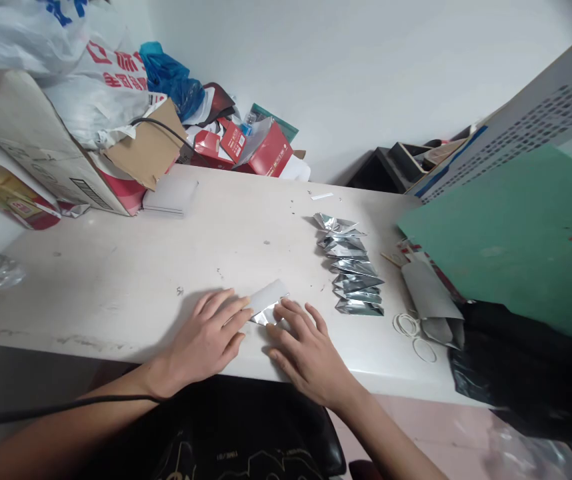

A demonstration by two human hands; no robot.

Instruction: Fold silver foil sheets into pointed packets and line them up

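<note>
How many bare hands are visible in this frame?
2: the left hand at the left end of the silver foil, the right hand at its right end. No others show.

One left hand (211,330), one right hand (303,343) and one grey-and-silver piece (269,297) lie at lower centre; at least six silver folded pieces (359,268), right of centre; at least three pale rings (425,340), lower right.

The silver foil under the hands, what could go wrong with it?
The foil looks thin, so it might wrinkle or tear if the left hand and right hand press unevenly. The grey strip lying against it could slip crooked. And the row of folded foil pieces sits just beyond the right hand, so a sideways bump might knock it out of line.
</note>
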